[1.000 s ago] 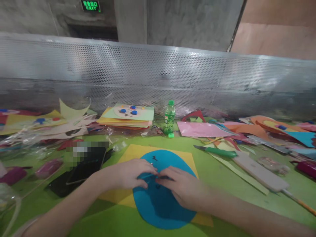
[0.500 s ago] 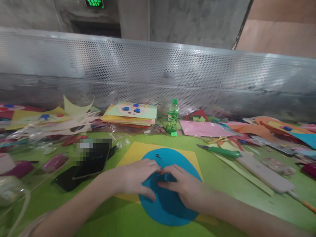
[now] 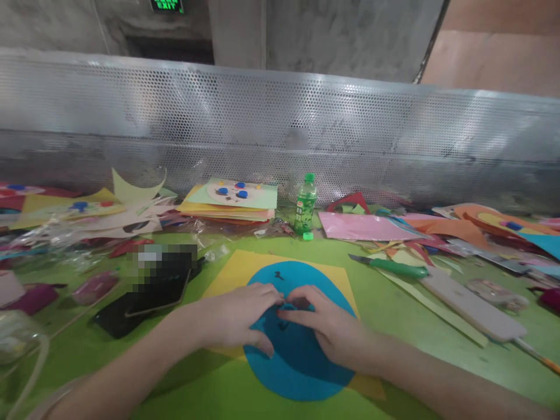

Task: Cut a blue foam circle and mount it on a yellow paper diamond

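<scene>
Blue paper (image 3: 297,361), round in shape, lies flat on a yellow sheet (image 3: 236,268) right under both hands. The left hand (image 3: 238,318) and the right hand (image 3: 326,326) rest on it with fingertips meeting and fingers bent, pinching something tiny and dark that I cannot make out. A green bottle (image 3: 305,204) stands well behind the hands, and a green knife (image 3: 394,268) lies off to the right.
</scene>
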A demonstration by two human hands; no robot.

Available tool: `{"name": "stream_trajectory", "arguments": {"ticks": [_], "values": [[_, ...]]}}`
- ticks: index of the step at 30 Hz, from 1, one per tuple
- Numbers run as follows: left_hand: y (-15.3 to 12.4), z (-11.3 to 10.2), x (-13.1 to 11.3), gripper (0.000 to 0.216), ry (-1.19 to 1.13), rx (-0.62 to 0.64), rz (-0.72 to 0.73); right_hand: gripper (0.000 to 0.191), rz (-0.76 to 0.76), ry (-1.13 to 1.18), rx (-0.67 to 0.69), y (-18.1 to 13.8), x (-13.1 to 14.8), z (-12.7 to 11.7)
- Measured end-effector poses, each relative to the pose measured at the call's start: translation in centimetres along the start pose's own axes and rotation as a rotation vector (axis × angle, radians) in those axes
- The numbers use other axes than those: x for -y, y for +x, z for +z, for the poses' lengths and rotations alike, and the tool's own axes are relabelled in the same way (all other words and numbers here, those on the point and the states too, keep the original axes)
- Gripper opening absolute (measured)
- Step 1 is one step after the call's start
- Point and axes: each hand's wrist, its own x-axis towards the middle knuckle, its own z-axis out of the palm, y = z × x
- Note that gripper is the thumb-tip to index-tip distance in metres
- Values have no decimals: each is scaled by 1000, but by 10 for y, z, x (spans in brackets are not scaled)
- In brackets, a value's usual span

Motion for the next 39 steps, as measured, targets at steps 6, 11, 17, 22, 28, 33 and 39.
{"name": "stream_trajectory", "arguments": {"ticks": [6,11,17,22,28,33,39], "values": [[0,4,5,65,5,3,-18,52,-43,-46,66,0,1,-3],[0,1,1,65,25,9,-21,49,-41,-1,118,2,6,-11],[0,-6,-9,61,14,32,-50,53,-65,1,74,-1,4,-11],[0,-8,-11,65,59,22,-65,49,-16,-81,-13,-2,-1,-5],[-1,-6,-9,67,47,33,-69,42,-64,-152,17,-4,-4,-6],[-1,-4,-7,72,24,47,-81,42,-53,-97,-6,-9,-5,-12],[-1,-5,-8,73,8,69,-111,55,33,-28,-31,-8,-4,-9]]}}
